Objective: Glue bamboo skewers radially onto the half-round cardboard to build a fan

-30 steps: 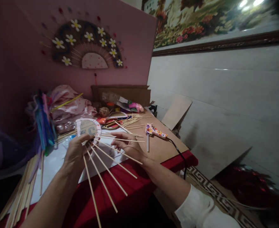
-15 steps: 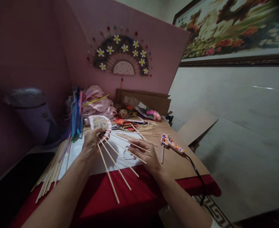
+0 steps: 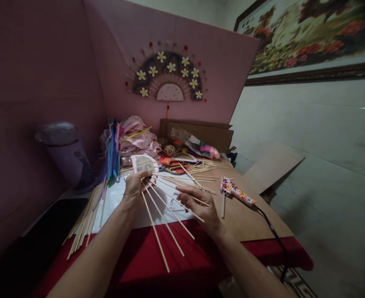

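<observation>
Pink walls (image 3: 114,82) fill the upper left of the frame, with a big flowery fan (image 3: 170,92) up near the top middle. Below, red cloth (image 3: 201,256) hangs at the front of a table with white paper (image 3: 112,203) and a brown board (image 3: 247,223) on it.

One half-round card (image 3: 145,164) sits near the middle of the frame. It has big print on it; one letter looks like a C, but I cannot read the rest. Dark marks on the white paper are too small to read.

The card's curved edge goes round its top and right. Its long axis is hard to tell because a hand covers part of it. Thin sticks (image 3: 170,204) spread from it like rays, the long way toward the lower right.

The left hand (image 3: 136,185) pinches the card. The right hand (image 3: 198,205) has bent fingers among the sticks; I cannot tell if it grips one.
</observation>
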### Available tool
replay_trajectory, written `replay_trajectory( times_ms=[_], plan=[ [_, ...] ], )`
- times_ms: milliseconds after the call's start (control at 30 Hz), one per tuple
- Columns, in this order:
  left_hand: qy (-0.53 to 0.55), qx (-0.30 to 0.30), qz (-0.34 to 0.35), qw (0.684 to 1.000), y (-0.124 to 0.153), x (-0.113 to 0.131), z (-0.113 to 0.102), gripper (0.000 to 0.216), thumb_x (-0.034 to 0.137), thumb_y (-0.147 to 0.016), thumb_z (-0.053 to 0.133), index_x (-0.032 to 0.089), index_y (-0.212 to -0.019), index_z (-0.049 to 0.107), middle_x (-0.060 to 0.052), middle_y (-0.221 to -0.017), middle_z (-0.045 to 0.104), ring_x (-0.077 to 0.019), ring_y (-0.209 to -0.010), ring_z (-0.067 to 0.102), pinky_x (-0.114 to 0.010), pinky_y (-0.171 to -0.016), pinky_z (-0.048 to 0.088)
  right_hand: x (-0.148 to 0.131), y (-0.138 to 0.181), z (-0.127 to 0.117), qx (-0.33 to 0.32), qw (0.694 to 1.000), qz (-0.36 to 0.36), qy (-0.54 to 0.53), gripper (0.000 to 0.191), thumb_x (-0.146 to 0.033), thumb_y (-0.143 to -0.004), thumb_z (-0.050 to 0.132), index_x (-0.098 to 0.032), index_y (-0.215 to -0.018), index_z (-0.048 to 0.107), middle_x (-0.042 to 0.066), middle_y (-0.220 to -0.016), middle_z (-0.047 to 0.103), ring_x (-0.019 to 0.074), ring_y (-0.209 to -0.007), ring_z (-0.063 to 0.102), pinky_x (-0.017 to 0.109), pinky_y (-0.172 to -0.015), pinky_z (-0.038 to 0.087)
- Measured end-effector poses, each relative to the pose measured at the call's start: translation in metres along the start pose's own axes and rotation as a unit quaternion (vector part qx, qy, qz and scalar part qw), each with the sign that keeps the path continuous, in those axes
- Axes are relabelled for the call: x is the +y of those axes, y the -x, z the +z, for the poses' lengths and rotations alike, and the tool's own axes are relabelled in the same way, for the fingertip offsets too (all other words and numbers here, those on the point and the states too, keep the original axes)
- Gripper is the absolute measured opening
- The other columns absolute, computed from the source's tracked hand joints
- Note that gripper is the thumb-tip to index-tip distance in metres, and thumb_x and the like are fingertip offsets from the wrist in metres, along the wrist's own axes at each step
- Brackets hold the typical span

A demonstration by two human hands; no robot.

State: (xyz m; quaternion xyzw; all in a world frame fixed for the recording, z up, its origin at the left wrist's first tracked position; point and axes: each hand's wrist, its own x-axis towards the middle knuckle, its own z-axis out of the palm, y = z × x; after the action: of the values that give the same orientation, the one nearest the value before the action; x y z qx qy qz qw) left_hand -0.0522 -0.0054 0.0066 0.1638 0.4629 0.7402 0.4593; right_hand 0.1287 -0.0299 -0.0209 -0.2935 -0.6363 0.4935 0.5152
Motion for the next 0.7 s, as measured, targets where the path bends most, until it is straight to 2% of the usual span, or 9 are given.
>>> replay_trajectory(
  times_ms=[167, 700],
  plan=[
    [-0.011, 0.001, -0.003, 1.000, 0.0000, -0.0010, 0.0000, 0.013, 0.005, -0.047, 0.057, 0.011, -0.058, 0.055, 0.001, -0.049, 0.053, -0.0095, -0.041, 0.049, -0.021, -0.037, 0.043, 0.0050, -0.0005, -0.0006, 0.006, 1.000, 0.007, -0.008, 0.025, -0.035, -0.073, 0.066, -0.019, -0.091, 0.070, 0.003, -0.067, 0.062, 0.0106, -0.056, 0.053, 0.022, -0.049, 0.040],
    [-0.026, 0.013, -0.017, 0.999, 0.0024, 0.0000, 0.0026, 0.013, 0.006, -0.049, 0.057, 0.011, -0.061, 0.057, 0.001, -0.051, 0.055, -0.0090, -0.040, 0.049, -0.020, -0.037, 0.044, 0.0031, -0.0045, 0.0013, 0.025, 0.999, 0.034, -0.030, 0.026, -0.034, -0.071, 0.067, -0.016, -0.089, 0.070, 0.003, -0.065, 0.064, 0.0093, -0.052, 0.052, 0.022, -0.049, 0.042]
  ],
)
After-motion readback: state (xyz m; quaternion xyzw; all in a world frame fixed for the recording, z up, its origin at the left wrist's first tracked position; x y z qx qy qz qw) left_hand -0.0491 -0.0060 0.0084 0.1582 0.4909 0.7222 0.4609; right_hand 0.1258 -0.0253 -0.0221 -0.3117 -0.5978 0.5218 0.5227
